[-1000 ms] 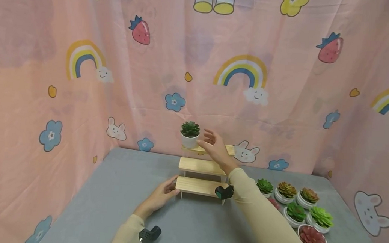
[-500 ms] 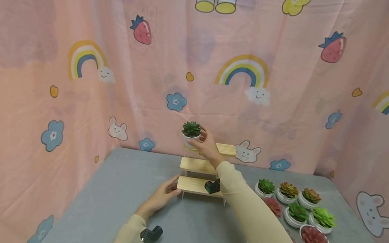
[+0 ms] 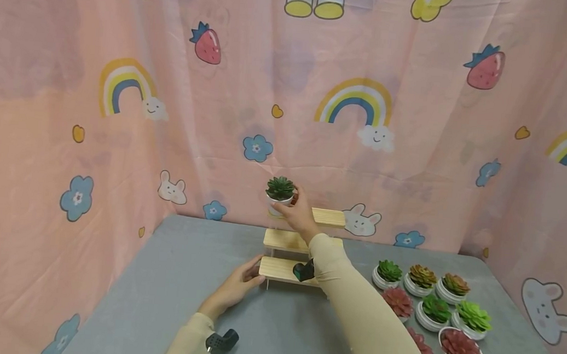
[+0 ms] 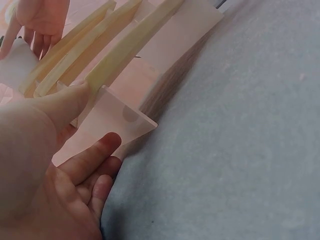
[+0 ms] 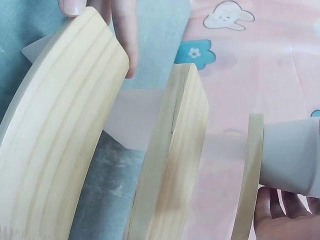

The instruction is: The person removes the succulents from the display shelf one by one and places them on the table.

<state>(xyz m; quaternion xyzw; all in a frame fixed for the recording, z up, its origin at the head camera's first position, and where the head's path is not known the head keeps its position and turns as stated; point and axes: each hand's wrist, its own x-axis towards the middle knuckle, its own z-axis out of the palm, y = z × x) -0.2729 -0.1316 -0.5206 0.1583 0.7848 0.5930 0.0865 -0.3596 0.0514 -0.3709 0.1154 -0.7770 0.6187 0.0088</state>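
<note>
A three-tier display stand has pale wooden boards and clear side panels. On the left end of its top board sits a potted succulent, dark green in a white pot. My right hand grips that pot from the right, thumb in front; in the right wrist view the pot's base meets the board. My left hand holds the left end of the lowest tier. In the left wrist view, its thumb lies at the board's edge and its fingers press the clear side panel.
Several potted succulents stand at the right of the grey table, among them a bright green one and a dark red one. Behind the stand hangs a pink patterned curtain. My right forearm passes close to the red plants.
My right hand has moved left, from beside the pot with fingers extended to gripping it. The potted succulent and my left hand stay in place.
</note>
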